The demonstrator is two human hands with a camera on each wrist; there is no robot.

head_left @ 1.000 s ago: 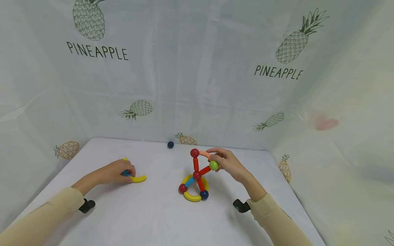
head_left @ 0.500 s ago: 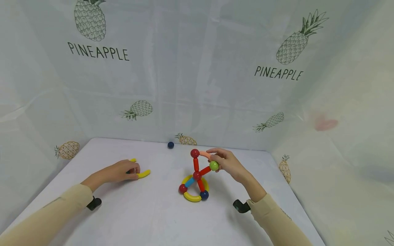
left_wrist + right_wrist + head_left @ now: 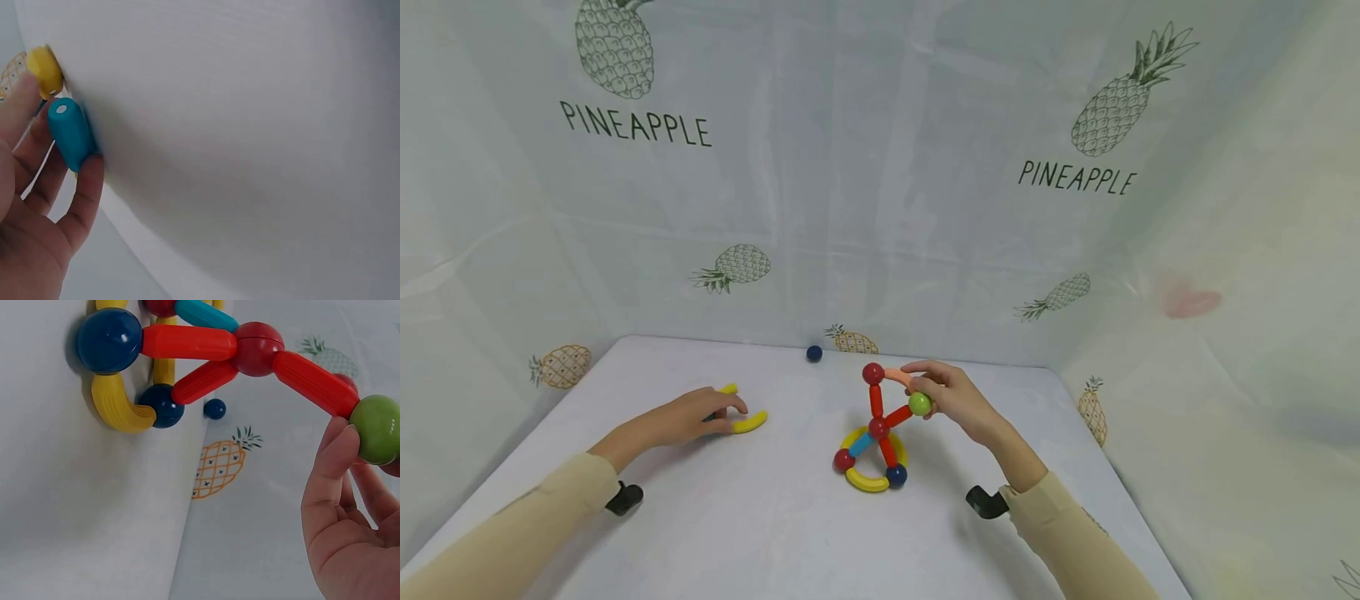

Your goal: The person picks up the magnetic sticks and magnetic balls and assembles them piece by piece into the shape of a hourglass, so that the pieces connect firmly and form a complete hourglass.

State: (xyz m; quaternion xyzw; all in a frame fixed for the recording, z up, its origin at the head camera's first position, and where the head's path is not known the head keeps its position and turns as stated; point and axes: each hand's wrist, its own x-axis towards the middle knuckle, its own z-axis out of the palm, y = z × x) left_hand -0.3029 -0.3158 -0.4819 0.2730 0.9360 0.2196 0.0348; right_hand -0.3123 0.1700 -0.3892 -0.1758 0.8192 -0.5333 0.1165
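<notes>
In the middle of the table stands a magnetic ball-and-stick model, its red sticks (image 3: 190,342) meeting at a red ball (image 3: 259,349) above a ring of curved yellow sticks (image 3: 867,481) and balls. My right hand (image 3: 958,400) pinches the green ball (image 3: 378,429) at the model's upper right; a curved orange stick (image 3: 898,376) runs from its fingers to the top red ball (image 3: 873,373). At left, my left hand (image 3: 688,415) is low over the table, fingers curled about a blue stick (image 3: 72,134). Its thumb is beside a curved yellow stick (image 3: 750,422); another yellow stick (image 3: 728,388) lies behind.
A loose dark blue ball (image 3: 814,354) lies at the back edge of the white table (image 3: 790,533). Behind and beside the table hangs a pale curtain (image 3: 865,167) printed with pineapples.
My left hand slid right and slightly back along with the yellow sticks, then its fingers loosened a little. My right hand and the model have stayed in place.
</notes>
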